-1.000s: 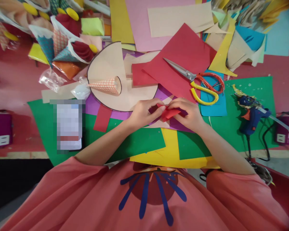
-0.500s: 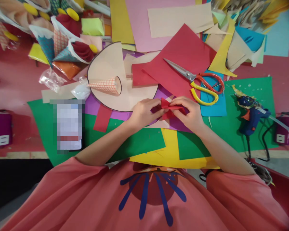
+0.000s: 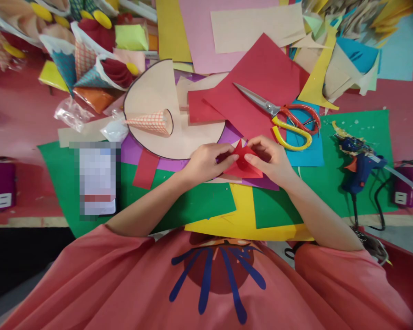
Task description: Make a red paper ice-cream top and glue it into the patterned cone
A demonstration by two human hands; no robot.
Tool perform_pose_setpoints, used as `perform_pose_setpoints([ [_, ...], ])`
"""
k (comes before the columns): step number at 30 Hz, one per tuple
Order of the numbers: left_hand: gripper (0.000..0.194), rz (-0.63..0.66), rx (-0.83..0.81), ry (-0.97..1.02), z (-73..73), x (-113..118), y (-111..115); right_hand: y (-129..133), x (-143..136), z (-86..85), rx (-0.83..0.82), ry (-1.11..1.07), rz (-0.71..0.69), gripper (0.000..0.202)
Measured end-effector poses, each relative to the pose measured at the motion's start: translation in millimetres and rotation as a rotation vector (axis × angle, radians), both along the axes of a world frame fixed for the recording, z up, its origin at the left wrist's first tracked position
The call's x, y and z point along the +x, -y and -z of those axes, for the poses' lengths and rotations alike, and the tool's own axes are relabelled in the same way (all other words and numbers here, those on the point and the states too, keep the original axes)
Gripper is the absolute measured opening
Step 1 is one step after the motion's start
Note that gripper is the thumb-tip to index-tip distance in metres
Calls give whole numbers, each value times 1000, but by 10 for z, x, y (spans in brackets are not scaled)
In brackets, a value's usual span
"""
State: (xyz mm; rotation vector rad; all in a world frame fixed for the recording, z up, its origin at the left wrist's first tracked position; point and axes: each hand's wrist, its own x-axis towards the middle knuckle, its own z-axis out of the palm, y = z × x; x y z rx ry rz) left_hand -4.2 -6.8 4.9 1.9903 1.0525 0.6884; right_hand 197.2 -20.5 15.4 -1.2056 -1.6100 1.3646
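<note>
Red folded paper (image 3: 245,166) opened out between two pinching hands

The left hand (image 3: 208,161) and right hand (image 3: 272,160) each pinch the red folded paper between thumb and fingers, above the purple sheet (image 3: 268,182); half a second ago it was bunched narrower, and now its faces spread toward the shirt, with points standing up between the fingertips. Beyond the right hand lie the scissors (image 3: 271,109), across red and blue sheets; left of the hands, a small checked cone (image 3: 153,123) rests on the cream disc (image 3: 151,94).

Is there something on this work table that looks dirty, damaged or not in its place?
The blue glue gun on the green sheet at right looks messy: scraps seem stuck to its front end, and pale specks dot the sheet nearby.
</note>
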Motion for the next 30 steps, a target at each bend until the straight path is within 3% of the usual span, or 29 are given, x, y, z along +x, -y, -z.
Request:
perform_pose_setpoints([
  [5,27,80,50,-54,1,-13,-13,-27,0,4,-114,-78,-26,25],
  [9,29,97,49,-62,-15,-18,-12,-27,-13,-6,-93,-55,-26,18],
  [20,26,76,-191,-40,-74,-17,-35,-37,-19,28,-115,-85,-1,22],
  [25,25,64,-174,-70,-105,1,-22,-24,-31,24,-120,-69,18,21],
  [30,35,149,-124,-96,-117,8,-24,4,-46,32,-116,-94,-13,19],
])
